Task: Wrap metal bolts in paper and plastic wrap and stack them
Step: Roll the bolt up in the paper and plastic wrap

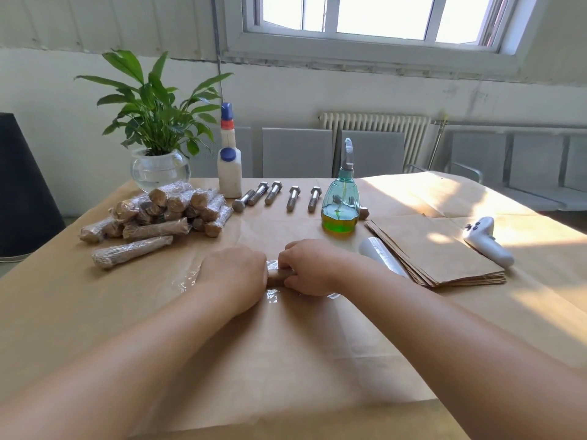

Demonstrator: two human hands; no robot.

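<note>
Bolt (279,277), paper-wrapped, on plastic wrap (190,279); left hand (236,274) and right hand (309,268) both curled round it; roll tight, evenly, film kept taut.

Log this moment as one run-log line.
stage: plastic wrapping | left hand and right hand: gripping paper-wrapped bolt on plastic wrap | wrapped stack: rear left

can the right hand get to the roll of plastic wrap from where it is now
Probably yes: the plastic wrap roll lies just beside the right hand with bare table between, but that hand must first let go of the paper-wrapped bolt.
</note>
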